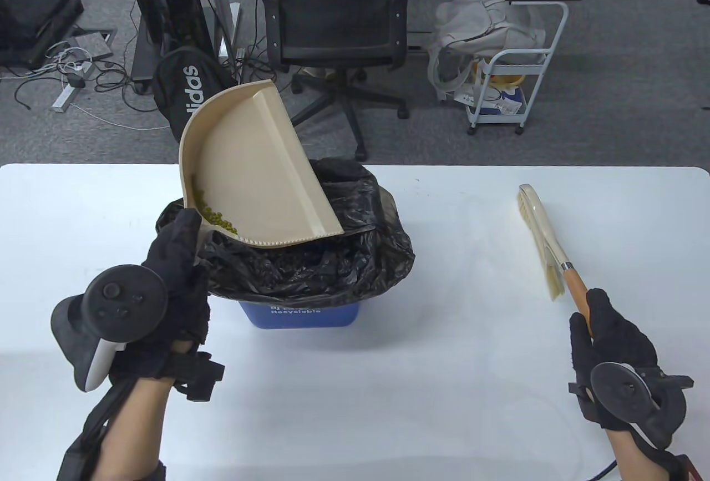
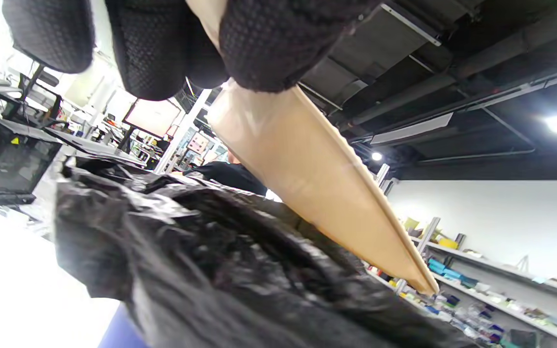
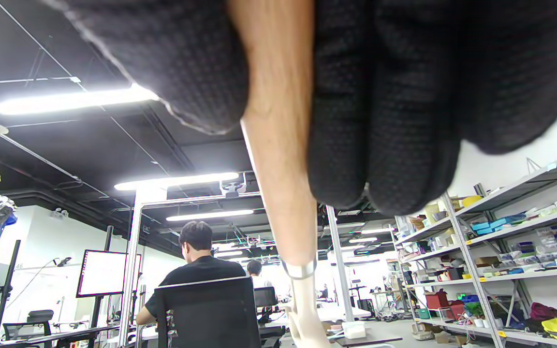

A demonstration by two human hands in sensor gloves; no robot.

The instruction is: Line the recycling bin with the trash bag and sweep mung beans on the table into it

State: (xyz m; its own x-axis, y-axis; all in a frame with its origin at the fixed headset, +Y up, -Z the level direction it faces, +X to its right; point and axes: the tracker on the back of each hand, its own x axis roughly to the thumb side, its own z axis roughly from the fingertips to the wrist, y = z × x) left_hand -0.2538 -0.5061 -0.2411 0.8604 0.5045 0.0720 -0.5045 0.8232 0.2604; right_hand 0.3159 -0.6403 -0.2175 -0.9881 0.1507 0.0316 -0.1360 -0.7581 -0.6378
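A blue recycling bin (image 1: 299,315) stands mid-table, lined with a black trash bag (image 1: 355,248) that spills over its rim. My left hand (image 1: 177,264) grips the handle of a beige dustpan (image 1: 249,165) and holds it tilted steeply over the bag's opening, lip down. Green mung beans (image 1: 219,218) lie along the pan's lower left edge near the lip. The left wrist view shows the pan's underside (image 2: 317,183) above the bag (image 2: 211,270). My right hand (image 1: 604,337) grips the wooden handle of a hand brush (image 1: 546,239) that lies on the white table (image 1: 471,337) at the right.
Beyond the table's far edge stand a black office chair (image 1: 338,20), a black sports bag (image 1: 186,87) and a white rolling cart (image 1: 510,81). In the right wrist view a person sits at a desk (image 3: 196,275) with shelves at the right.
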